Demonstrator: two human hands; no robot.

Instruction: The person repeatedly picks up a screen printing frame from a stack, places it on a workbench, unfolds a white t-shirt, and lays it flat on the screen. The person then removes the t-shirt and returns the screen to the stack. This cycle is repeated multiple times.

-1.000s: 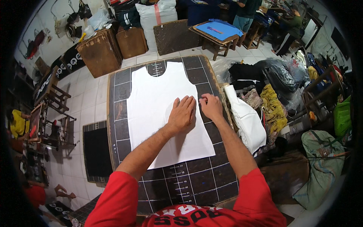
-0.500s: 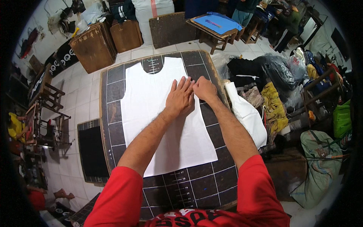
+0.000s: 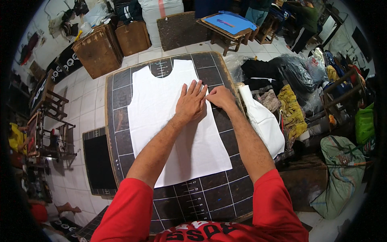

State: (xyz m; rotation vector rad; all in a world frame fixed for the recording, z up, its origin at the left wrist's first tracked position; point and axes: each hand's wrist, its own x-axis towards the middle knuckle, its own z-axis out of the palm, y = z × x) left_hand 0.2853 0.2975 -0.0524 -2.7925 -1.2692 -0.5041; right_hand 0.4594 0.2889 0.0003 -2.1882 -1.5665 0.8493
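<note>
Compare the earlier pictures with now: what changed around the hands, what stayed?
The left hand and right hand moved forward along the white cloth; the right hand also came inward to the cloth's right edge, grip unclear. The left hand stayed flat on the cloth, still spread on the dark gridded board.

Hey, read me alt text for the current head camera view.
A person's left hand lies flat on a white shirt-shaped cloth spread on a dark gridded table, while the right hand, loosely curled, is at the cloth's right edge. A white bundle and piled fabric lie to the right.
</note>
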